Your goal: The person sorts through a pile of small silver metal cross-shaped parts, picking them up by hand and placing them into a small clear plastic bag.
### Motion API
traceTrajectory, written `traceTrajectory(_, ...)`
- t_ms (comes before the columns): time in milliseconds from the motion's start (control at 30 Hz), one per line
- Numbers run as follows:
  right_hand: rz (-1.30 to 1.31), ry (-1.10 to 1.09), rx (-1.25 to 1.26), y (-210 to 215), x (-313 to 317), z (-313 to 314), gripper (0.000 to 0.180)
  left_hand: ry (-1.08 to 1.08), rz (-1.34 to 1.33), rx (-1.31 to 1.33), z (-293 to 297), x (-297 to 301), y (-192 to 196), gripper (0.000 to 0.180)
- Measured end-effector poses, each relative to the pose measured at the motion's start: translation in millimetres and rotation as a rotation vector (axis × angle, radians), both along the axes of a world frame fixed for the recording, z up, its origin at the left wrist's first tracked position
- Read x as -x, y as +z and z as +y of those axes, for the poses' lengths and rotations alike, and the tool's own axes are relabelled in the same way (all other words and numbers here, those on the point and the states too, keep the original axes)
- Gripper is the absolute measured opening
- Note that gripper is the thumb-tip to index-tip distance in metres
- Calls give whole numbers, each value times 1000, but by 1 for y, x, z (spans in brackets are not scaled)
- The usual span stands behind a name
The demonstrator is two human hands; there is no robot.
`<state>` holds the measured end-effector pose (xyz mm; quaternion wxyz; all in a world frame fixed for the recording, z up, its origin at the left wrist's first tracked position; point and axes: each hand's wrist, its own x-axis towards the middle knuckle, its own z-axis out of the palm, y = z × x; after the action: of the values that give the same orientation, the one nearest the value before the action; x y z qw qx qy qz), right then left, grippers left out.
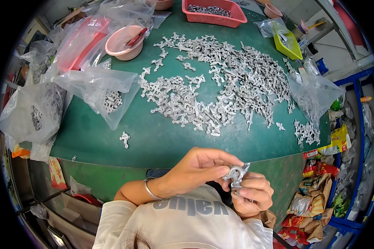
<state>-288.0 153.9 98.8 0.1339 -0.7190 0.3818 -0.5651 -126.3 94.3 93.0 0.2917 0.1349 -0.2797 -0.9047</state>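
Observation:
Close to my body, just off the table's front edge, both hands meet around a small silver metal casting (234, 176) with a round ring-shaped middle. My left hand (205, 166) pinches it from the left between thumb and fingers. From the right, my right hand (253, 193) has its fingers curled closed around the lower part of the same casting. Beyond them, a big loose heap of similar silver castings (245, 79) spreads over the green table (153, 145). One single casting (124, 139) lies apart at the left.
Clear plastic bags (99, 89) with castings stand at the left, near a pink bowl (124, 52) holding a red-handled tool. A red tray (214, 20) of metal parts sits at the back. A yellow-green basket (287, 47), another plastic bag (316, 93) and a small casting pile (306, 133) are at the right.

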Motion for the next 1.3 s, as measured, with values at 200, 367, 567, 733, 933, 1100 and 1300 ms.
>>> traceTrajectory(200,18,-5,36,2,-1,0,35,-21,30,-44,1,0,0,28)
traceTrajectory(367,21,12,99,-2,-1,-1,31,2,47,-42,2,0,-2,25)
traceTrajectory(567,-15,28,147,-3,-4,-5,30,59,11,23,2,0,3,21)
traceTrajectory(733,-32,18,164,-5,-4,-5,31,80,-22,58,1,-1,5,19)
traceTrajectory(933,-31,65,170,-6,-2,-6,32,105,33,130,2,0,1,23)
traceTrajectory(1100,44,118,110,1,0,-6,34,133,-84,224,3,-2,3,16)
traceTrajectory(1300,156,185,84,5,5,-6,32,190,-90,273,6,0,1,15)
